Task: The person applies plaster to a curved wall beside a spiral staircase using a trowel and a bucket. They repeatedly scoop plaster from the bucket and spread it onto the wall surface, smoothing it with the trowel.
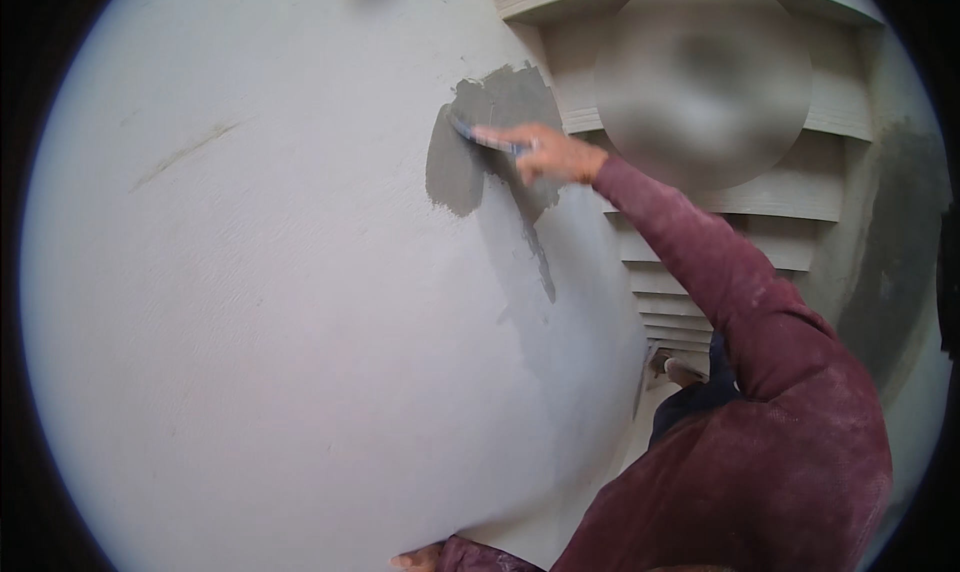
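Observation:
My right hand (556,156) is closed round the handle of a trowel (463,128), seen nearly edge-on. The blade lies against a pale wall (300,302), on a patch of grey plaster (455,172). The patch has ragged edges, and a thin grey streak runs down from it. My right arm, in a dusty maroon sleeve, stretches out to the wall. At the lower edge my left hand (418,557) is only partly in view beside the wall. Its fingers are mostly cut off, so their pose cannot be told.
Pale stair steps (725,234) run along the right of the wall. A round blurred area covers part of the upper ones. Another wall with a dark grey band (895,242) bounds the far right. A foot (682,371) shows low by the steps. A brownish mark (185,156) crosses the wall's upper left.

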Tool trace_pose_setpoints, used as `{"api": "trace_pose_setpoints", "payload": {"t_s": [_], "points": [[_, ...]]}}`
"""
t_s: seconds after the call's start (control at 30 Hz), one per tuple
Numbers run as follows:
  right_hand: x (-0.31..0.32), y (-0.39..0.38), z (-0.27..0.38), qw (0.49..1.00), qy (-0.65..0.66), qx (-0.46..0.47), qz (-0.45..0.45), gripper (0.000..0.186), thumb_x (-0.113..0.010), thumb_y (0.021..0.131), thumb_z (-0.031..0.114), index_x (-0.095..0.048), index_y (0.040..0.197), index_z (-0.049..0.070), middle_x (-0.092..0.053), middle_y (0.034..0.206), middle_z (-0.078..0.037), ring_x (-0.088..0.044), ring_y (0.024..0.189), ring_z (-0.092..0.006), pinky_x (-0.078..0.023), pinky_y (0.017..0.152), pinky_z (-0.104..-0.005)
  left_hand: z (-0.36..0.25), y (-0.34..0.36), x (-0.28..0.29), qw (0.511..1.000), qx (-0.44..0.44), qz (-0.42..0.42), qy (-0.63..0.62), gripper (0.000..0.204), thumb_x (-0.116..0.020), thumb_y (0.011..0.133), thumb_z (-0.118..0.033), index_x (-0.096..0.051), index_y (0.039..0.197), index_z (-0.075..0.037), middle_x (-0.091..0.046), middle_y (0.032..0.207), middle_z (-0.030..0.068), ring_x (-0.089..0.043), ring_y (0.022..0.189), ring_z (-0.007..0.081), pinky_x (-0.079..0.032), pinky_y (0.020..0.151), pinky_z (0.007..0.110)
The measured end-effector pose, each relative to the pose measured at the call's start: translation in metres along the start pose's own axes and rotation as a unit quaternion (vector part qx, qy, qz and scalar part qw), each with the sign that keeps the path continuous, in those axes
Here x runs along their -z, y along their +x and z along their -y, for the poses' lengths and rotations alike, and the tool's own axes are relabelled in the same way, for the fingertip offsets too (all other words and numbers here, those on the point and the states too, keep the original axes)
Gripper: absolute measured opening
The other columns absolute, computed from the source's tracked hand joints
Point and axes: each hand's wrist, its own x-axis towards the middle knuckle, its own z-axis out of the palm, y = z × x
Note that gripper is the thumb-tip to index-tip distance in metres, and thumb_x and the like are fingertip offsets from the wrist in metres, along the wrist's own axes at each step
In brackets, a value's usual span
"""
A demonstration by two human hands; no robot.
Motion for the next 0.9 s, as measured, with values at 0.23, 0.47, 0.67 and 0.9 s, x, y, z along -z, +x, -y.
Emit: {"api": "trace_pose_setpoints", "payload": {"t_s": [0.23, 0.47, 0.67, 0.9], "points": [[-0.018, -0.058, -0.010, 0.998, -0.008, 0.050, 0.040, 0.067, -0.046, 0.069, 0.009, -0.044, 0.135, 0.017, -0.054, 0.121, -0.008, -0.056, 0.080, -0.0116, -0.044, 0.084, -0.0275, 0.003, 0.002, -0.001, 1.000, 0.018, 0.004, 0.003, 0.072, -0.027, 0.092, -0.056, -0.042, 0.131, 0.003, -0.035, 0.137, 0.0257, -0.028, 0.129, 0.0440, -0.019, 0.104, 0.059], [0.065, 0.034, -0.002, 0.986, 0.035, -0.067, -0.148, 0.063, -0.052, 0.068, 0.018, -0.050, 0.132, 0.020, -0.051, 0.085, -0.001, -0.044, 0.069, -0.0105, -0.039, 0.050, -0.0255, 0.008, -0.007, -0.008, 1.000, 0.007, 0.006, -0.005, 0.072, -0.028, 0.092, -0.056, -0.043, 0.129, 0.004, -0.036, 0.137, 0.0257, -0.029, 0.128, 0.0449, -0.022, 0.103, 0.059], [0.005, -0.007, 0.025, 0.998, 0.016, -0.020, 0.050, 0.061, -0.050, 0.072, 0.017, -0.048, 0.133, 0.021, -0.054, 0.072, -0.001, -0.044, 0.061, -0.0073, -0.037, 0.055, -0.0214, 0.002, 0.005, 0.001, 0.999, -0.019, -0.021, -0.015, 0.069, -0.028, 0.093, -0.053, -0.043, 0.129, 0.004, -0.037, 0.136, 0.0255, -0.030, 0.127, 0.0453, -0.022, 0.103, 0.060], [0.036, -0.009, -0.005, 0.994, -0.044, 0.022, -0.097, 0.062, -0.051, 0.068, 0.016, -0.050, 0.130, 0.016, -0.058, 0.122, -0.010, -0.054, 0.093, -0.0190, -0.040, 0.091, -0.0306, 0.019, 0.001, -0.006, 0.998, -0.037, -0.037, -0.024, 0.069, -0.028, 0.093, -0.052, -0.042, 0.129, 0.006, -0.039, 0.134, 0.0261, -0.032, 0.126, 0.0461, -0.023, 0.102, 0.060]]}}
